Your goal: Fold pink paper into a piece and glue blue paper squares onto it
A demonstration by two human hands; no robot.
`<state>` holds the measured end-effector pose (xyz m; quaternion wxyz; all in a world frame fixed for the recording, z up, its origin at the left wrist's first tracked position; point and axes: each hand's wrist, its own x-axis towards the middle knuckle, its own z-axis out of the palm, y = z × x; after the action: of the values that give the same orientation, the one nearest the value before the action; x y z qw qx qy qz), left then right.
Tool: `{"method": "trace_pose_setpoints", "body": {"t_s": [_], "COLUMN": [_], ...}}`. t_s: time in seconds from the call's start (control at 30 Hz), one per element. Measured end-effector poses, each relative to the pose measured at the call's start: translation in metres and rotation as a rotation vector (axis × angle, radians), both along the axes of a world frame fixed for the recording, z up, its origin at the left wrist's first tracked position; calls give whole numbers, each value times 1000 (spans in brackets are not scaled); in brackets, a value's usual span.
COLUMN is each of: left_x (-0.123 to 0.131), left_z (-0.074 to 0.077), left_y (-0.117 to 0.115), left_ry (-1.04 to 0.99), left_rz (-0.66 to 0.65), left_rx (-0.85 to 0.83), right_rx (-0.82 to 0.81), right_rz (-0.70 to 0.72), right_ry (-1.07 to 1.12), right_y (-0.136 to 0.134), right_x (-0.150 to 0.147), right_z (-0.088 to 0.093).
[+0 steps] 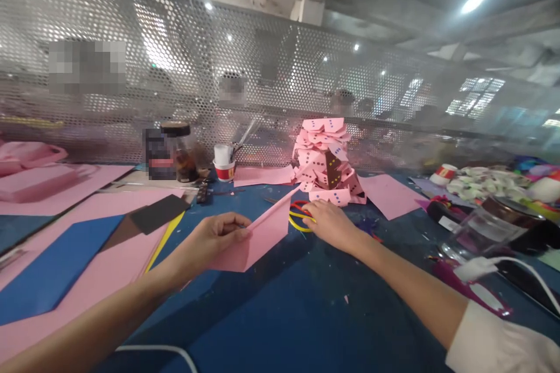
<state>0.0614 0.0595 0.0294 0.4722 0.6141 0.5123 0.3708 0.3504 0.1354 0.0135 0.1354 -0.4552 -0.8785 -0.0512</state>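
Observation:
My left hand (223,236) pinches a folded sheet of pink paper (266,239), thumb on top, and holds it above the blue table. The sheet has a crease along its upper edge. At the middle of the table, my right hand (330,222) has its fingers curled at the handles of a pair of scissors (300,226) with red and yellow loops. The blades point left and are partly hidden behind the paper. Just behind the right hand rises a stack of folded pink paper pieces (321,157) with rows of dark dots, one brown piece among them.
Pink sheets with blue (65,262) and dark pieces lie at left. Along the perforated metal screen (262,87) stand a lidded jar (184,151) and a paper cup (224,170). To the right are a clear container (481,227), glasses (485,297) and a white cable (529,271).

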Motion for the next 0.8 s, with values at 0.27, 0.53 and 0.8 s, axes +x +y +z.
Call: {"method": "trace_pose_setpoints", "body": {"t_s": [0.27, 0.53, 0.8], "left_x": [-3, -6, -10], "left_z": [2, 2, 4], "left_y": [4, 7, 11], "left_ry": [-15, 9, -9], "left_rz": [48, 113, 200], "left_rx": [31, 110, 170], "right_rx": [-8, -103, -238], "right_rz": [-111, -217, -273], "right_ry": [-154, -142, 86], "right_y": [8, 18, 8], "right_x": [-8, -22, -10], "right_z": [-9, -4, 9]}}
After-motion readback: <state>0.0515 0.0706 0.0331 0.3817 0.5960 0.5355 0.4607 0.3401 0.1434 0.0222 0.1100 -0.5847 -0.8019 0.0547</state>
